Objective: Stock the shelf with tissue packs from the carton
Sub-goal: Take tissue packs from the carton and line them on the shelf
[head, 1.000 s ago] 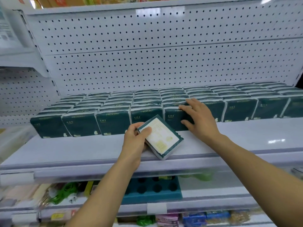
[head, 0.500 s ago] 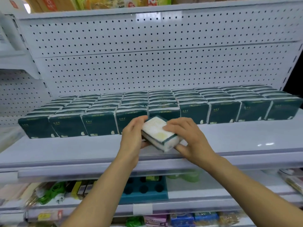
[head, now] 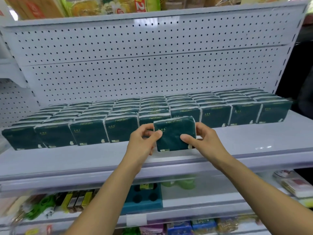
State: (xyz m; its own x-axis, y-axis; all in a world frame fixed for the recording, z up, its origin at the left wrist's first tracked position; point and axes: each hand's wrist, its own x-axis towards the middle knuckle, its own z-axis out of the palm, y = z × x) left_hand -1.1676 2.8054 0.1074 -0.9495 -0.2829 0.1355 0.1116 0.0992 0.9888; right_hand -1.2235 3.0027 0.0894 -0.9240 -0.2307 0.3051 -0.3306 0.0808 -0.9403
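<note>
I hold one dark green tissue pack (head: 174,133) upright with its front face toward me, just above the white shelf (head: 84,158). My left hand (head: 144,141) pinches its left edge, thumb on the front. My right hand (head: 203,139) pinches its right edge the same way. The pack stands in front of the rows of matching green tissue packs (head: 118,116) that fill the back of the shelf, close to the front row's middle. No carton is in view.
A white pegboard wall (head: 135,65) backs the shelf. A bare strip of shelf runs along the front edge. Below are a lower shelf with a teal holder (head: 144,197), green items and small boxes. Snack bags (head: 101,5) sit on the shelf above.
The pack, lying tilted with its pale back showing a second ago, has been turned upright to show its green front. My right hand left the shelved packs and took hold of the pack's right edge.
</note>
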